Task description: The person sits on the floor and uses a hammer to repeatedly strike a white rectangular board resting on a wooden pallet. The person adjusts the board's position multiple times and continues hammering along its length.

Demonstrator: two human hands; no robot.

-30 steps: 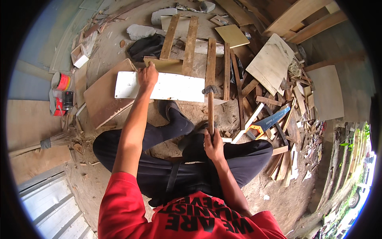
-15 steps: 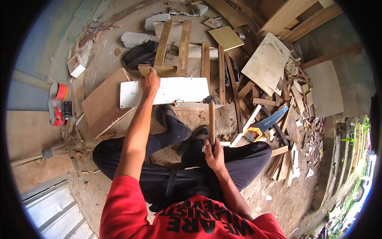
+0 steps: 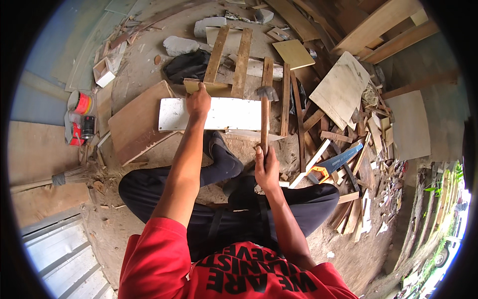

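My left hand [image 3: 198,101] presses down on the upper edge of a white painted board [image 3: 214,114] that lies across wooden slats on the ground. My right hand [image 3: 267,169] grips the wooden handle of a hammer [image 3: 264,117]; its metal head [image 3: 267,92] hangs over the board's right end. I squat in dark trousers, my black shoes [image 3: 223,155] just below the board. Whether anything sits pinched under my left fingers is hidden.
A brown plywood sheet [image 3: 137,121] lies left of the board. Red tins [image 3: 78,103] stand at far left. A blue-handled hand saw [image 3: 334,163] lies to the right among several wood offcuts. Long planks [image 3: 386,25] pile at top right. A broom [image 3: 64,177] rests at left.
My right hand has brought the hammer up and over, so its head now hangs above the board's right end. My left hand stays on the board.
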